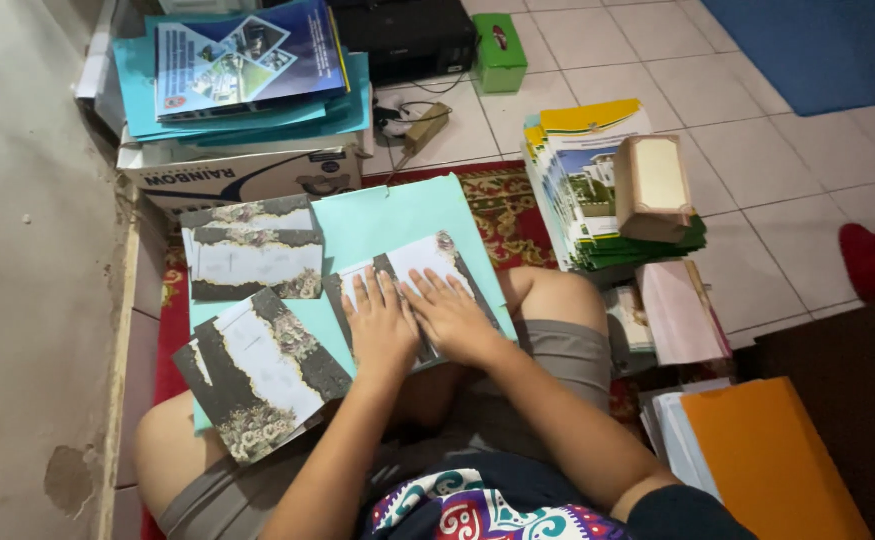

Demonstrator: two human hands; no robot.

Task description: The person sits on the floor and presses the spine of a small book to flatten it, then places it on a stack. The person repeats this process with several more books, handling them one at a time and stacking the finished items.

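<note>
I sit cross-legged on the floor with a light teal folder (398, 222) across my lap. On it lies a dark card with floral corners and a white centre (420, 262). My left hand (380, 322) and my right hand (455, 315) both press flat on this card, fingers spread, side by side. A similar card (263, 372) lies tilted to the left on my knee. Two more cards of that kind (253, 255) are stacked further back on the left.
A cardboard box (248, 175) topped with teal folders and a blue booklet stands at the back left. A stack of printed booklets (598, 190) with a small tan box on it is at the right. Pink envelopes (680, 312) and an orange folder (773, 455) lie near my right knee.
</note>
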